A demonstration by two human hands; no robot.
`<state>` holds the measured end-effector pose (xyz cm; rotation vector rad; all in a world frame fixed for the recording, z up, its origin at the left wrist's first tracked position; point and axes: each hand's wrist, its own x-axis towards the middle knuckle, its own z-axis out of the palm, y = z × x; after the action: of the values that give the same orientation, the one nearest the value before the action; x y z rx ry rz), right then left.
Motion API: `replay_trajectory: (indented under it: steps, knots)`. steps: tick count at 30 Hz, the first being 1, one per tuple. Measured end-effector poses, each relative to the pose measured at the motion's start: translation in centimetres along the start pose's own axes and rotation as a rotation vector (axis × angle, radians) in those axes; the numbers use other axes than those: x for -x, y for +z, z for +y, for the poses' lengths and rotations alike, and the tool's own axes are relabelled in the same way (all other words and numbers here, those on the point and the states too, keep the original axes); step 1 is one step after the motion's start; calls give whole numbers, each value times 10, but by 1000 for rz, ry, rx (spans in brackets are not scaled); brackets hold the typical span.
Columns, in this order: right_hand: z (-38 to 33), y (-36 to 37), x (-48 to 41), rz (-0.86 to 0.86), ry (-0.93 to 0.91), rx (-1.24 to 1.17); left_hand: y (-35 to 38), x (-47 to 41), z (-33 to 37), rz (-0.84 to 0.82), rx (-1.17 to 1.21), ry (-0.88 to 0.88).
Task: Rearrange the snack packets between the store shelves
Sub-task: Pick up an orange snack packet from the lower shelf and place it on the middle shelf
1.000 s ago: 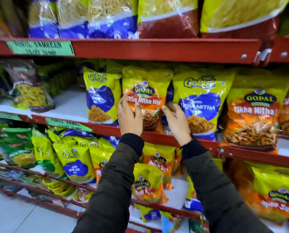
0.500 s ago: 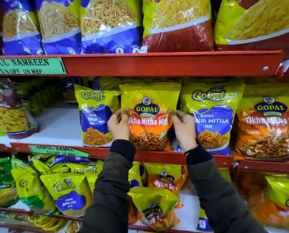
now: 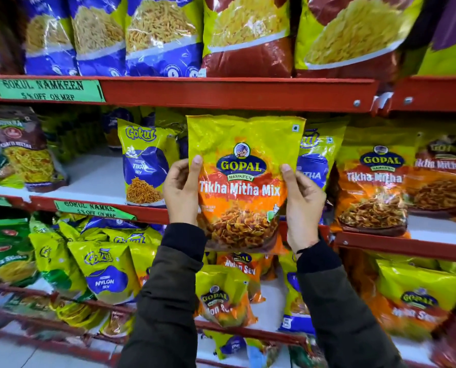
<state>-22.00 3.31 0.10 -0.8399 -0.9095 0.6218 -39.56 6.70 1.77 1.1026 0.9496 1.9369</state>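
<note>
The Gopal Tikha Mitha Mix packet [image 3: 244, 181] is held up in the air, in front of the middle shelf [image 3: 396, 241]. It is upright, with its front toward the camera, and its bottom edge hangs just below the red lip of that shelf. It is gripped on both sides. The left hand [image 3: 180, 188] is closed on the left edge, with the thumb laid over the front. The right hand [image 3: 302, 201] is closed on the right edge in the same way.

The packet looks light and puffy. Its skin is shiny plastic, so it will likely be a bit slippery and will crinkle when squeezed. The snacks inside are probably crisp and could be crushed if it is pressed hard. It is best taken by the side edges or the flat top seal, not by the fat middle.

Just behind it to the left, a Gokul Tikhi Sev packet [image 3: 145, 166] is stood on the shelf. Behind it to the right, a blue and yellow packet [image 3: 318, 158] is partly hidden. Further right, another Gopal packet [image 3: 372, 187] of the same kind is stood, so that may be a good home for this one.

Big bags are lined up on the top shelf [image 3: 221, 90]. Nylon Sev packets [image 3: 106, 274] are piled on the shelf below.
</note>
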Motion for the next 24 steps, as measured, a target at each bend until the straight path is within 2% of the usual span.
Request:
replay_trajectory:
  steps: [4, 13, 18, 24]
  knots:
    - [-33, -54, 23, 52, 26, 49, 21, 48, 5, -67, 68, -93]
    - [-63, -201, 69, 134, 134, 40, 78, 183, -6, -177, -22, -225]
    - [-70, -249, 85, 230, 226, -60, 93, 227, -12, -219, 105, -388]
    - [-77, -282, 95, 288, 262, -94, 107, 257, -12, -213, 110, -429]
